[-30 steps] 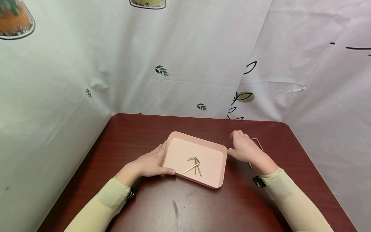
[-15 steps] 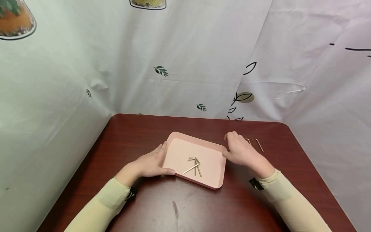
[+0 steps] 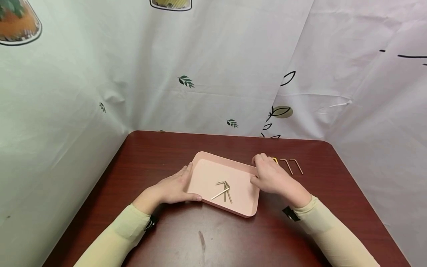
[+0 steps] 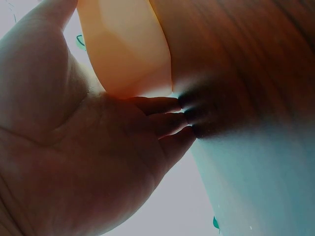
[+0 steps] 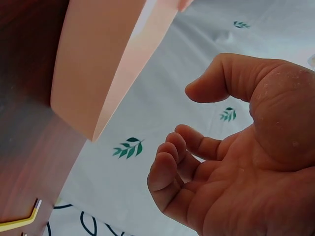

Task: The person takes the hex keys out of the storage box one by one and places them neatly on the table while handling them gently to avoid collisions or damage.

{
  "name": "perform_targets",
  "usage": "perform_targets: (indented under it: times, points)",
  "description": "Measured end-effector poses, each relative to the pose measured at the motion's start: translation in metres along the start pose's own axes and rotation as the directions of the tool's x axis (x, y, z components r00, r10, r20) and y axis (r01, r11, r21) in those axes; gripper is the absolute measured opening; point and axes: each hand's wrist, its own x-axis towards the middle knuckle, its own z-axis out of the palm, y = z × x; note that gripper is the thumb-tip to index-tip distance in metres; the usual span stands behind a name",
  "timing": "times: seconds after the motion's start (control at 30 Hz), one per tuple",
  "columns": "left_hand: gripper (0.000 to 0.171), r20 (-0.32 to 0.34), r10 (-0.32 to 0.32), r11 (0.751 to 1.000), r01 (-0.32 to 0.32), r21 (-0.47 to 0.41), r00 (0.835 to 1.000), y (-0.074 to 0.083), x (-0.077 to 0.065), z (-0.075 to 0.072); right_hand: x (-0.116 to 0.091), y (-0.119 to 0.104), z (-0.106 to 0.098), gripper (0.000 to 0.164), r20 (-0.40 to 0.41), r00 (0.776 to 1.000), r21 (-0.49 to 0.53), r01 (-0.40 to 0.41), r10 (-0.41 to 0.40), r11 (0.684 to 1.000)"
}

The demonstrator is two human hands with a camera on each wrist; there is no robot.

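Note:
A shallow pink tray [image 3: 213, 157] stands at a slant on the table, with several L-shaped hex keys [image 3: 227, 189] lying crossed inside. My left hand [image 3: 173, 187] spans the tray's near left corner, its straight fingers along the outer left wall and thumb at the near rim. In the left wrist view, those fingers rest against the tray wall [image 4: 130, 49]. Over the tray's right rim hovers my right hand [image 3: 270, 174]. The right wrist view shows this hand [image 5: 231, 152] with loosely bent fingers, thumb apart and nothing between them.
Right of the tray, on the dark red-brown table [image 3: 160, 148], two L-shaped hex keys [image 3: 287, 167] lie side by side. A yellow hex key [image 3: 275, 160], partly hidden by the right hand, lies beside them. White patterned cloth [image 3: 213, 74] encloses the table's back and sides.
My right hand has moved left from beside the tray to over its right rim, uncovering the hex keys on the table. The left hand and tray have stayed put.

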Motion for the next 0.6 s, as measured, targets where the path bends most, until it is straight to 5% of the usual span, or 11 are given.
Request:
perform_targets:
  times: [0.6]
  points:
    - [0.137,0.002,-0.004,1.000,0.004,-0.006,1.000,0.001,0.000,0.000,0.001,-0.021,0.012,0.038,0.030,0.998,0.022,0.057,-0.057,0.998]
